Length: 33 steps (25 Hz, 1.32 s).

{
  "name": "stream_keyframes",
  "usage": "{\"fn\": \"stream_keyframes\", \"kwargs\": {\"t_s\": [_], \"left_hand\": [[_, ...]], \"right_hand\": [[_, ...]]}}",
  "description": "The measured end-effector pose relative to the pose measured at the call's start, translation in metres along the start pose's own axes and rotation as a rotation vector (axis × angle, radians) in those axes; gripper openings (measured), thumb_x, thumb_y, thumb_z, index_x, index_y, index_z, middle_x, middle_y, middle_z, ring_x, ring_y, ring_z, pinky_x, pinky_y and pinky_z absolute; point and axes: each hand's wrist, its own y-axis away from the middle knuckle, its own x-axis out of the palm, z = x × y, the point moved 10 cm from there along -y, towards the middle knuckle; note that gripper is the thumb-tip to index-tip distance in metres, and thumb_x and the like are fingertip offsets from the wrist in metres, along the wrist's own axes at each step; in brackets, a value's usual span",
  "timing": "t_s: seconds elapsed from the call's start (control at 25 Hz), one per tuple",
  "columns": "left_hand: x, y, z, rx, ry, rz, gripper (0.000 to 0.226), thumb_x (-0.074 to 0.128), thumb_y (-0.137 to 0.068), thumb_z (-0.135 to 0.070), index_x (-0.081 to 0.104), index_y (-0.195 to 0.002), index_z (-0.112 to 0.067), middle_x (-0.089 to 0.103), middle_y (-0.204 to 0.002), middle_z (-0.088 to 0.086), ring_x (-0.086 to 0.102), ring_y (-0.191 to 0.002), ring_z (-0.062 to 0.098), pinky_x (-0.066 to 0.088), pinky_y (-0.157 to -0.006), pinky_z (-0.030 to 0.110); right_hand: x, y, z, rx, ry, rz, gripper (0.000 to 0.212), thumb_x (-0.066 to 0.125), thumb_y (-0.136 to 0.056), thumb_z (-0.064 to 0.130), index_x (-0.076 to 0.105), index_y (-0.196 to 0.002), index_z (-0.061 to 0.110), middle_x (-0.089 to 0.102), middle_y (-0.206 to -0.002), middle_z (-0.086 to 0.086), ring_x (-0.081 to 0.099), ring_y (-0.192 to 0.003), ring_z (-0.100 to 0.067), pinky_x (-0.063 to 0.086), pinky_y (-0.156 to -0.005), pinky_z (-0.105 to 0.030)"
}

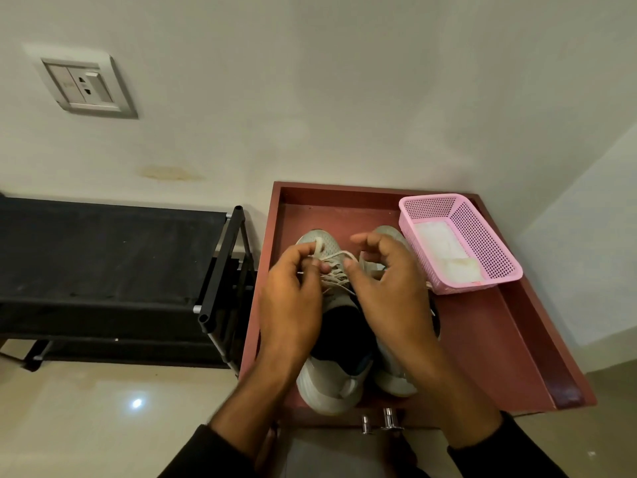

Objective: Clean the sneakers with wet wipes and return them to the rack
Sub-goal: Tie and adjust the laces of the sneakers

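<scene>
Basket (pixel 482 236) — wipes (pixel 444 250) inside, sneakers (pixel 331 384) beside, hands at laces (pixel 336 270)

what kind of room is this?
Likely a home entryway or room corner: a black shoe rack against a plain wall with a power socket, glossy tiled floor, and sneakers on a low reddish table.

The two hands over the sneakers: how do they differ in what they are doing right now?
The left hand pinches a white lace of the left sneaker, fingers curled round it; the right hand has loosely bent fingers and seems to hold nothing. The left hand sits over the left sneaker's laces, the right hand covers most of the right sneaker. Both hang above the pair in the red-brown tray, in dark sleeves.
</scene>
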Motion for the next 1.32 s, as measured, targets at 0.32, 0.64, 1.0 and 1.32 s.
{"fn": "stream_keyframes", "kwargs": {"t_s": [0.32,0.64,1.0,1.32], "left_hand": [[-0.004,-0.009,0.017,-0.131,0.208,0.029,0.018,0.054,-0.099,-0.012,0.067,-0.111,-0.018,0.074,-0.089,0.002,0.065,-0.07,0.009,0.056,-0.075,0.031],[-0.001,-0.008,0.007,-0.068,0.229,0.052,0.025,0.055,-0.099,-0.012,0.059,-0.121,-0.023,0.074,-0.097,0.0,0.067,-0.074,0.011,0.056,-0.074,0.028],[-0.003,-0.004,0.002,-0.05,0.235,0.02,0.022,0.056,-0.098,-0.01,0.056,-0.116,-0.024,0.075,-0.097,-0.003,0.066,-0.075,0.013,0.057,-0.074,0.029],[0.036,0.011,-0.026,0.163,0.038,0.41,0.027,0.059,-0.094,-0.004,0.067,-0.114,-0.021,0.073,-0.095,-0.004,0.07,-0.083,0.019,0.06,-0.072,0.039]], "right_hand": [[-0.009,-0.012,-0.012,0.103,-0.061,0.025,0.016,0.065,-0.091,0.013,0.07,-0.1,0.025,0.071,-0.084,0.006,0.066,-0.079,-0.005,0.051,-0.073,-0.023],[0.009,-0.009,-0.018,0.321,-0.629,0.084,0.036,0.062,-0.092,-0.002,0.059,-0.117,0.024,0.075,-0.102,-0.007,0.063,-0.065,-0.01,0.051,-0.059,-0.021],[0.0,-0.015,-0.007,0.156,-0.55,0.06,0.046,0.057,-0.093,-0.008,0.056,-0.129,0.021,0.075,-0.106,-0.001,0.069,-0.084,-0.009,0.052,-0.061,-0.02],[0.026,-0.005,0.027,-0.12,-0.254,0.354,0.057,0.05,-0.1,0.001,0.039,-0.149,0.028,0.06,-0.138,0.012,0.047,-0.133,0.0,0.04,-0.112,-0.03]]}}
